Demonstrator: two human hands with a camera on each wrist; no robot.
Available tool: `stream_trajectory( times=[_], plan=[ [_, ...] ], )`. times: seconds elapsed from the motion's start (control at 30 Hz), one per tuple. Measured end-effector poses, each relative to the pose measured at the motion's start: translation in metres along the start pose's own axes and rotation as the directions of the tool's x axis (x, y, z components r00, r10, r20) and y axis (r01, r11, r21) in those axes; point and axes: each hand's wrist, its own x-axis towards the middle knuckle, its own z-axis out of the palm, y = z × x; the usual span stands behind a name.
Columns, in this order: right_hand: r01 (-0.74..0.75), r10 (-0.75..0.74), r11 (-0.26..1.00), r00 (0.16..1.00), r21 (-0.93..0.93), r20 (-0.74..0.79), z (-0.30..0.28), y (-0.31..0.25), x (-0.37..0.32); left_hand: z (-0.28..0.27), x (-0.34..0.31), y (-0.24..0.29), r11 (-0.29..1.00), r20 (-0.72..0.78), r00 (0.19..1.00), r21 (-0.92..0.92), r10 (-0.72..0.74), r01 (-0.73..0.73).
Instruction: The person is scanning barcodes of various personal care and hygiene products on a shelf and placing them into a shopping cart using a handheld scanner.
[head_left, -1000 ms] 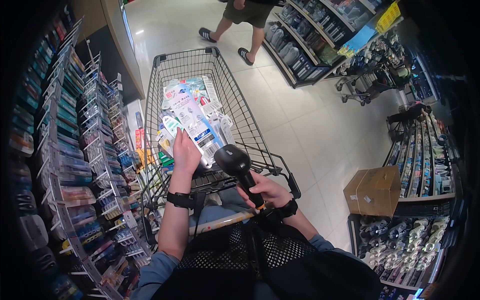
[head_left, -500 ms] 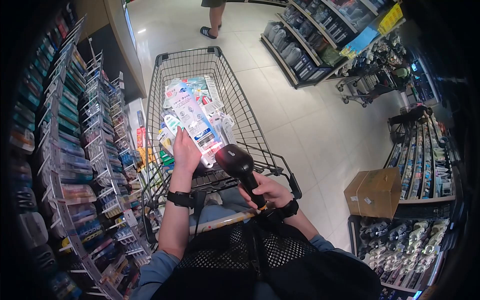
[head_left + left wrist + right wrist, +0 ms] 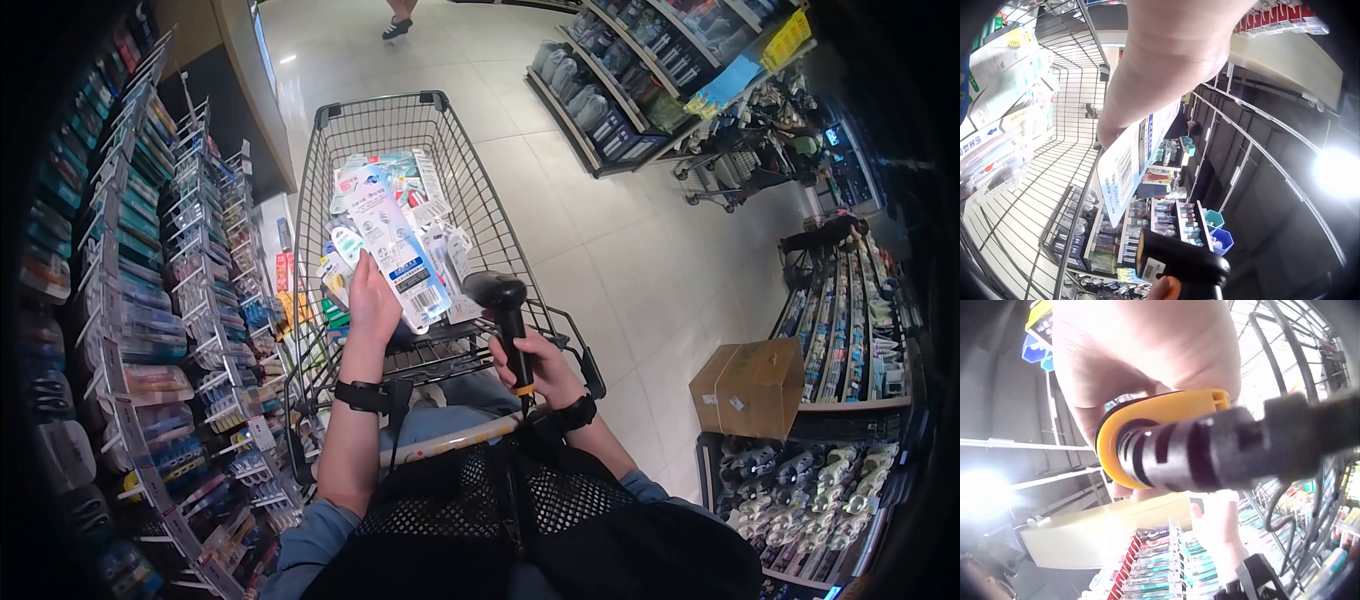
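In the head view my left hand (image 3: 373,305) holds a long white-and-blue package (image 3: 392,245) by its edge, barcode end toward me, over the shopping cart (image 3: 478,180). The same package (image 3: 1124,172) shows its barcode in the left wrist view. My right hand (image 3: 541,372) grips the handle of a black barcode scanner (image 3: 497,291), whose head stands to the right of the package, apart from it. The scanner's yellow base (image 3: 1166,415) and thick cable fill the right wrist view. Several packs (image 3: 435,210) lie in the cart beneath the held package.
Racks of hanging packages (image 3: 150,330) line the left side. At the right are a cardboard box (image 3: 748,385) on a shelf end, a display shelf (image 3: 610,90) and another cart (image 3: 722,170). A person's foot (image 3: 397,28) shows at the top.
The scanner has moved right and slightly up, off the package's lower end; its red light no longer shows. The package has shifted slightly right. The passer-by has moved mostly out of view at the top.
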Motion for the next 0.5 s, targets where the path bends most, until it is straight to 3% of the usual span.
stream_trajectory(
  times=[0.1, 0.17, 0.2, 0.27, 0.43, 0.5],
  plan=[
    [0.043, -0.04, 0.998, 0.998, 0.052, -0.057, -0.02, 0.0, -0.001, -0.002, 0.0, -0.001, 0.999, 0.052, 0.998, -0.001, -0.045, 0.045],
    [0.046, -0.036, 0.991, 0.996, 0.129, -0.076, -0.032, 0.004, -0.001, -0.004, 0.0, -0.003, 0.965, -0.053, 0.998, 0.263, 0.026, -0.011],
    [0.049, -0.03, 0.977, 0.995, 0.206, -0.094, -0.036, 0.005, 0.0, -0.007, 0.0, -0.004, 0.965, -0.053, 0.998, 0.263, 0.027, -0.012],
    [0.04, -0.023, 0.984, 0.995, 0.175, -0.102, -0.04, 0.005, 0.002, -0.016, 0.004, -0.005, 0.924, -0.055, 0.998, 0.382, -0.009, 0.029],
    [-0.011, 0.024, 0.994, 0.993, 0.109, -0.118, -0.04, 0.007, 0.008, -0.017, 0.004, -0.004, 0.902, -0.134, 0.991, 0.426, -0.013, 0.069],
    [-0.018, 0.03, 0.994, 0.992, 0.106, -0.12, -0.039, 0.007, 0.01, -0.015, 0.002, -0.003, 0.894, -0.306, 0.952, 0.429, 0.009, 0.129]
  ],
)
